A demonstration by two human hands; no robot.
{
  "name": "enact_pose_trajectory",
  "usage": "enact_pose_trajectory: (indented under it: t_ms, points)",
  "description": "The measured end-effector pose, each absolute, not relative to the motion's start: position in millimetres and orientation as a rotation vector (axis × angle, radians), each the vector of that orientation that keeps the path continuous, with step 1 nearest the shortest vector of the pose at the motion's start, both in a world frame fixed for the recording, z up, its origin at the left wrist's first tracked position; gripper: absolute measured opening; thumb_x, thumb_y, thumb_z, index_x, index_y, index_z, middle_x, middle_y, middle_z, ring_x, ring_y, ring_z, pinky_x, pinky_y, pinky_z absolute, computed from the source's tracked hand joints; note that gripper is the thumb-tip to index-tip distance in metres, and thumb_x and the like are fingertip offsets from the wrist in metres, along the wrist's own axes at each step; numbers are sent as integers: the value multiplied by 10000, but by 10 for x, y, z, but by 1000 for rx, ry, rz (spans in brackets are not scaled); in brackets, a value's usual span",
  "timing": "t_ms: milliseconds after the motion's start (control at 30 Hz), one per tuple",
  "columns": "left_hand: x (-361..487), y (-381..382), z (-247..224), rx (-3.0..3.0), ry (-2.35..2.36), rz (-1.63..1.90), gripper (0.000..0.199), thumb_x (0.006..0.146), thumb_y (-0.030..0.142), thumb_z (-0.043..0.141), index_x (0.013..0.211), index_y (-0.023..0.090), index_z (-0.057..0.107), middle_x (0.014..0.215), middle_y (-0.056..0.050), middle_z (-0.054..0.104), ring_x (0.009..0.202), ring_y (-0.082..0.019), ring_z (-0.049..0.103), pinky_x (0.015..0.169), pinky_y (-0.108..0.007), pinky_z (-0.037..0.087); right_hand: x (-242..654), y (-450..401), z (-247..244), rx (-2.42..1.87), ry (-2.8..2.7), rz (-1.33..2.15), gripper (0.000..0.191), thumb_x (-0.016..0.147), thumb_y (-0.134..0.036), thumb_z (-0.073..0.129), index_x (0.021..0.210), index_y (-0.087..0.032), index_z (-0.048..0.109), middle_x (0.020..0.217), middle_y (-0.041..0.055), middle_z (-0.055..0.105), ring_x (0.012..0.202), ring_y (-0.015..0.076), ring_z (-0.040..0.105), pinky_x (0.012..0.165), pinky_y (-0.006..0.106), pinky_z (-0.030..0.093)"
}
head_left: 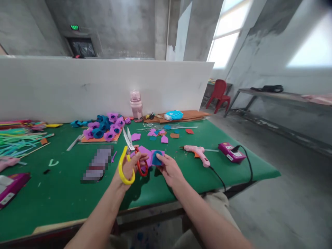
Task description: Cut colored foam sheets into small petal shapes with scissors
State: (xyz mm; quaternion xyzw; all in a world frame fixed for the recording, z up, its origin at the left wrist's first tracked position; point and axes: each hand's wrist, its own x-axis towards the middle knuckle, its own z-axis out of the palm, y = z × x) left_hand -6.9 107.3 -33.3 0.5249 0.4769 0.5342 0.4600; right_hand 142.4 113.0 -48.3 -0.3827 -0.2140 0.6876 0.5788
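A pair of scissors [129, 141] with one yellow and one red handle is in my left hand [133, 165], the blades parted and pointing away from me. The fingertips of that hand also reach the edge of a purple felt piece [145, 152]. My right hand [169, 169] pinches a small blue felt piece [156, 159] lying over purple felt, thumb on top. The two hands are close together above the green table [145, 199]. How the purple pieces overlap between them I cannot tell.
Purple and blue felt flowers [103, 128] are heaped behind on the left. Loose felt cutouts [164, 139] lie ahead. A pink glue gun [198, 152] and a purple power box [231, 153] with a cord sit right. A pink bottle [136, 105] stands by the white partition [103, 86].
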Motion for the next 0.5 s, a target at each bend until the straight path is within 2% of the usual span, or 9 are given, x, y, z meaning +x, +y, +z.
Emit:
enact_pose_trajectory:
  t_ms: [100, 167, 233, 333, 500]
  points:
    - [38, 1014, -382, 991, 1071, 1376, 678, 624, 397, 781, 1185, 175, 472, 823, -29, 685, 743, -170, 668, 702, -272, 514, 1325, 1093, -503, -860, -596, 1599, 253, 547, -309, 805, 739, -164, 726, 686, 1, 709, 617, 113, 596, 656, 238, 456]
    - [98, 991, -410, 969, 1071, 1373, 673, 577, 341, 823, 1153, 179, 515, 858, -18, 686, 780, -161, 659, 759, -264, 503, 1290, 1078, -479, -838, -669, 1558, 265, 576, -325, 794, 777, -160, 738, 707, 17, 716, 657, 133, 607, 709, 265, 459]
    - [144, 977, -436, 979, 1070, 1371, 653, 579, 322, 818, 1145, 179, 526, 940, -31, 684, 850, -175, 655, 809, -277, 491, 1271, 1065, -460, -821, -719, 1513, 254, 599, -324, 783, 788, -159, 743, 726, 23, 719, 692, 145, 611, 751, 283, 457]
    - [189, 966, -471, 1001, 1118, 1408, 663, 588, 319, 794, 1170, 181, 508, 1032, -50, 667, 883, -190, 647, 798, -288, 489, 1263, 1050, -456, -807, -741, 1513, 240, 605, -322, 781, 780, -161, 745, 737, 26, 715, 711, 150, 608, 772, 294, 457]
    - [220, 951, -486, 1069, 1138, 1389, 649, 601, 310, 770, 1177, 178, 501, 1008, -48, 673, 847, -190, 649, 784, -295, 491, 1316, 1032, -460, -812, -721, 1561, 271, 604, -347, 781, 796, -161, 738, 700, 16, 694, 695, 141, 598, 743, 277, 461]
